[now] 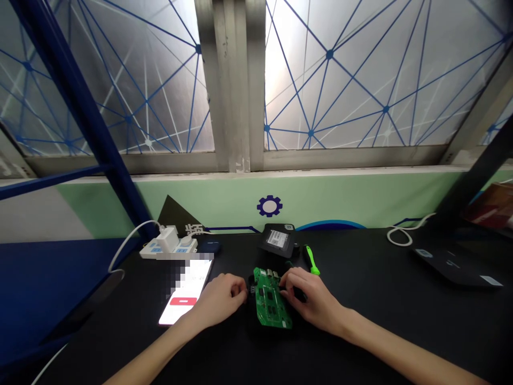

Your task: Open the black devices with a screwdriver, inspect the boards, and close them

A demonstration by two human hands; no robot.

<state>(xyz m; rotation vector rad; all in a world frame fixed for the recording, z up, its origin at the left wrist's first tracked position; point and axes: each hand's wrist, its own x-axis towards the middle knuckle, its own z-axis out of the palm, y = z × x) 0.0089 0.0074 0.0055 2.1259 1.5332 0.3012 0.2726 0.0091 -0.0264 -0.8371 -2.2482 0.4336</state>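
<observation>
A green circuit board [270, 302] with metal ports along its far edge lies in front of me, slightly turned, over a black plastic case [251, 299] that shows mostly along the board's left side. My left hand [226, 295] is closed, its thumb and fingertips at the case's left edge. From the other side my right hand [308, 297] pinches at the board's right edge near the ports; its fingertips are partly hidden. A green-handled screwdriver [311, 260] lies just beyond that hand.
A lit phone [186, 299] lies left of my left hand. Behind it stands a white power strip [150, 249] with plugs and cables. A black labelled cover [277, 239] rests near the wall. Another flat black device [457, 268] and a white cable [401, 240] are at right.
</observation>
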